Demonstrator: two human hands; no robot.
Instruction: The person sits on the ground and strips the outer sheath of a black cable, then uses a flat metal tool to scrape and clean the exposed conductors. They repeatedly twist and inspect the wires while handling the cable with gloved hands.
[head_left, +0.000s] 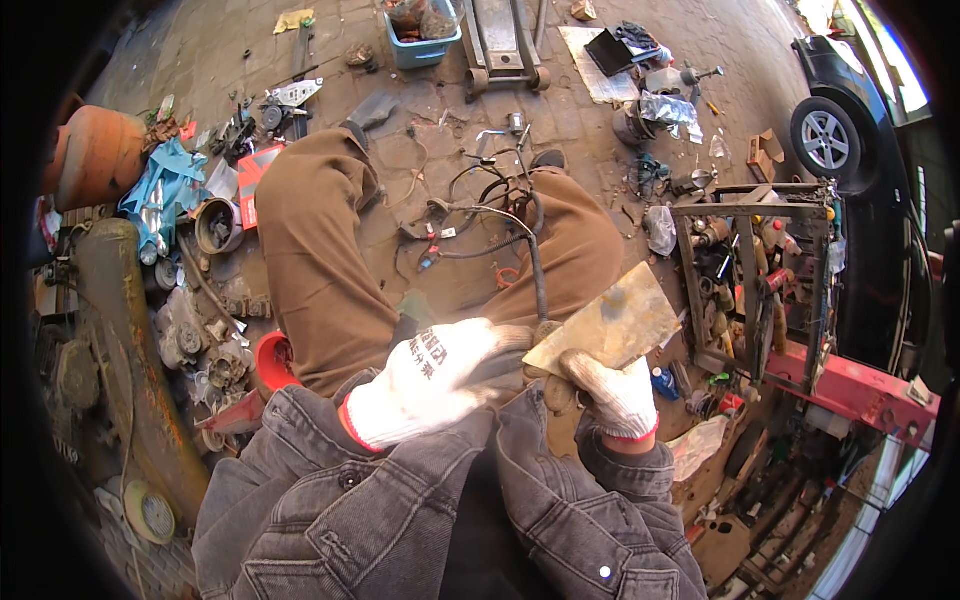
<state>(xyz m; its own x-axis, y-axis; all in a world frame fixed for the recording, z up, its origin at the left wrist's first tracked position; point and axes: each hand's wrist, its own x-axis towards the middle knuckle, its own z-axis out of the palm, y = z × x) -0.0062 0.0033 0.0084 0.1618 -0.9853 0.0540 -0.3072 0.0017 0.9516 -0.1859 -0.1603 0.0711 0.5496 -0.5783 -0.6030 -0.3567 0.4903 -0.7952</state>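
Note:
My right hand point(612, 392), in a white knit glove with a red cuff, is closed on a stiff, worn yellowish sheet point(618, 318), thumb on top. My left hand point(430, 378), gloved the same way with dark print on its back, reaches toward the sheet's left corner. Its fingers are blurred, and whether they hold anything does not show. Just beyond them, a thick black cable point(538, 270) comes down beside my right thigh. It belongs to a tangled wiring harness point(480, 205) with small connectors, lying between my brown-trousered legs.
On the left are an orange gas cylinder point(100, 160), a red bowl point(274, 360) and loose metal parts. Ahead stand a blue basin point(422, 48) and a floor jack point(503, 45). A metal frame rack point(752, 270) of bottles and a black car point(850, 110) are at right.

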